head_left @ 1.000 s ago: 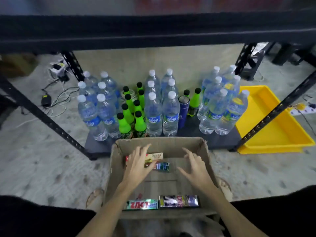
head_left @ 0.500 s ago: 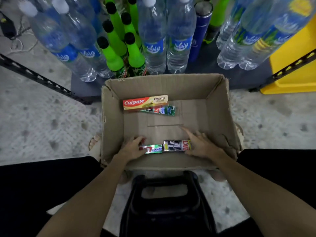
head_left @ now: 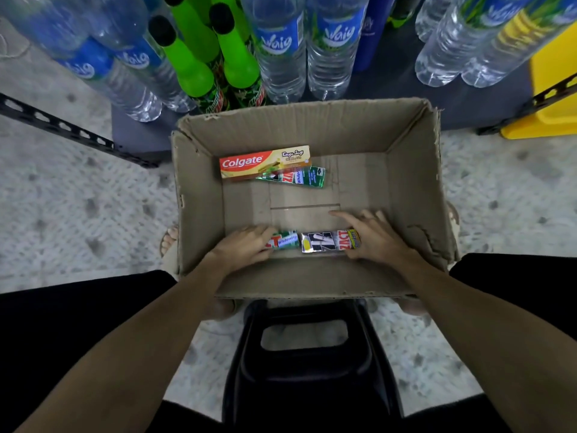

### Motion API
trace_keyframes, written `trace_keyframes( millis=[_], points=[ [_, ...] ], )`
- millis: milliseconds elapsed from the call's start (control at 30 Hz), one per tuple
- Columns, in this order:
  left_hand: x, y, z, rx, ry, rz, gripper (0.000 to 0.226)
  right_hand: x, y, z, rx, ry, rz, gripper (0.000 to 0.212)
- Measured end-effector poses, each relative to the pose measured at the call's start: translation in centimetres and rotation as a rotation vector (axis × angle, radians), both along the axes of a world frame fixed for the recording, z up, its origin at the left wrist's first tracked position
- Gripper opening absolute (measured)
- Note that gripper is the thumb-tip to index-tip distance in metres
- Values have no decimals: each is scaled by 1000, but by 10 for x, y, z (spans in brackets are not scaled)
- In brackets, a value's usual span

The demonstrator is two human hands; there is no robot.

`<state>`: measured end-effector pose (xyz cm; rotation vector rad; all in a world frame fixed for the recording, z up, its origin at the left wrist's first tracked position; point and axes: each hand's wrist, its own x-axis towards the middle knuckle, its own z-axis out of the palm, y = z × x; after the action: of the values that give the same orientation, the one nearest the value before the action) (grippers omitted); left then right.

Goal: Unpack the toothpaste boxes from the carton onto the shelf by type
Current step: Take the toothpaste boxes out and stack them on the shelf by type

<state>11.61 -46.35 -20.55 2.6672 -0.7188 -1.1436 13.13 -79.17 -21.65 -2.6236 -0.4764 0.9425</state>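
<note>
Overhead, an open carton (head_left: pixel 312 132) of brown corrugated card sits on speckled grey floor (head_left: pixel 78 198), its rim torn and frayed at the right wall. Four toothpaste boxes lie flat on the bottom panel. At the far side: a long red-and-tan Colgate box (head_left: pixel 265 161), matte card, with a glossy green Zact box (head_left: pixel 299 178) partly tucked under its near edge. At the near wall, end to end and almost touching: a second green box (head_left: pixel 285 240) marked "Whitening" and a foil-bright silver-black box (head_left: pixel 327 241).

Left hand (head_left: pixel 242 246) lies over the left end of the near green box, fingers curled down onto it — whether they have actually closed around it I cannot tell, since the hand hides that end. Right hand (head_left: pixel 373 235) rests with fingers spread flat on the carton bottom, thumb side against the right end of the silver-black box; not clenched.

Beyond the carton, on the low dark shelf (head_left: pixel 137 135): ribbed clear water bottles (head_left: pixel 281 57) with blue labels, smooth green bottles (head_left: pixel 193 67) with black caps. Yellow plastic tray (head_left: pixel 555 89) at right. Black plastic stool (head_left: pixel 306 370) with a cut-out below.
</note>
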Motion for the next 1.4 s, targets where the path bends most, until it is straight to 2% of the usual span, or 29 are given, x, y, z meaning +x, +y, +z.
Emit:
trace_keyframes(
  millis=[133,200,267,333,467,567,700,800,900,1067,1200,1400],
  points=[
    [10,5,-9,-42,-148,188,53,4,0,-3,28,-123,-148,87],
    [16,5,-15,-39,-168,162,53,11,-2,-7,53,-149,-242,77],
    [21,5,-19,-52,-162,140,58,17,-5,-12,54,-178,-237,72],
    [27,4,-22,-103,-172,204,68,21,-8,-13,51,-193,-223,71],
    [28,-2,-28,-210,-233,364,40,16,-7,-13,94,-171,-226,72],
    [20,2,-28,-198,-177,315,62,17,-4,-16,92,-128,-139,72],
    [14,18,-32,-145,-247,245,83,17,-5,-24,42,-154,-85,72],
    [18,25,-33,-109,-315,352,85,14,-10,-27,92,-182,-95,65],
    [24,31,-30,-132,-315,355,77,19,-8,-22,145,-217,-162,62],
    [27,20,-14,-240,-301,465,75,32,-10,11,195,-308,-206,59],
    [30,12,23,-296,-434,408,59,49,-21,52,226,-385,-276,53],
    [44,13,105,-354,-693,345,50,70,-31,133,283,-531,-203,53]
  ],
)
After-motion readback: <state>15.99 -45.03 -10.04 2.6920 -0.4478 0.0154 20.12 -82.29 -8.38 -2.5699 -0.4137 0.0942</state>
